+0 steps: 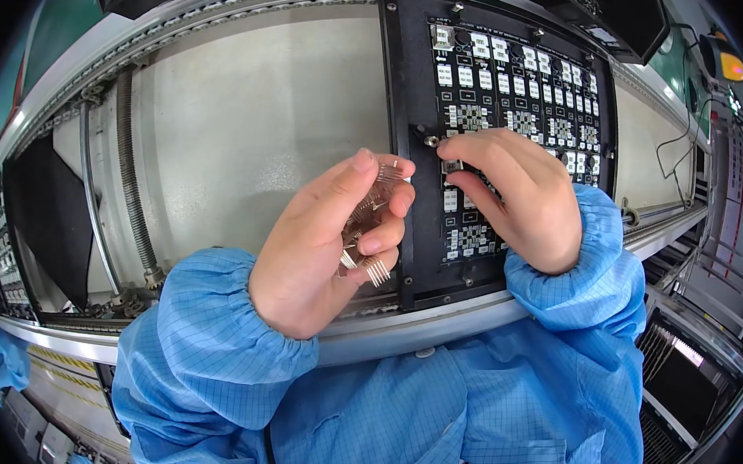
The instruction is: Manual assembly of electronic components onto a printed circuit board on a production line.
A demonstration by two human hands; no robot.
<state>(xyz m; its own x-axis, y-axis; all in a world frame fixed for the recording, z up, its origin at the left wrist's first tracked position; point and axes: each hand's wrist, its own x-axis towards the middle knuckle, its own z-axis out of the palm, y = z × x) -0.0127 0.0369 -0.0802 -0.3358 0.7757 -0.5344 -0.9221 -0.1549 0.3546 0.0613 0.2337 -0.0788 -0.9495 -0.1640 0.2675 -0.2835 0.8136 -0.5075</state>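
Note:
My left hand (319, 228), palm up with curled fingers, holds several small multi-pin metal parts (377, 269), their thin prongs poking out between the fingers. My right hand (515, 187) reaches over the black circuit board panel (486, 101). Its thumb and index finger close around a small component (453, 166) at the panel's left side. Whether that piece is gripped or seated in the board is hard to make out. The panel carries rows of white square parts and lies in a black frame (415, 61). The right hand hides part of it.
A metal screw post (431, 141) stands on the frame by my right fingertips. The frame rests on a rail conveyor with a chain (231, 16) along its far side. A threaded rod (131, 178) crosses at left. Dark equipment (611, 20) overhangs the far edge; a slotted rack (683, 379) stands at right.

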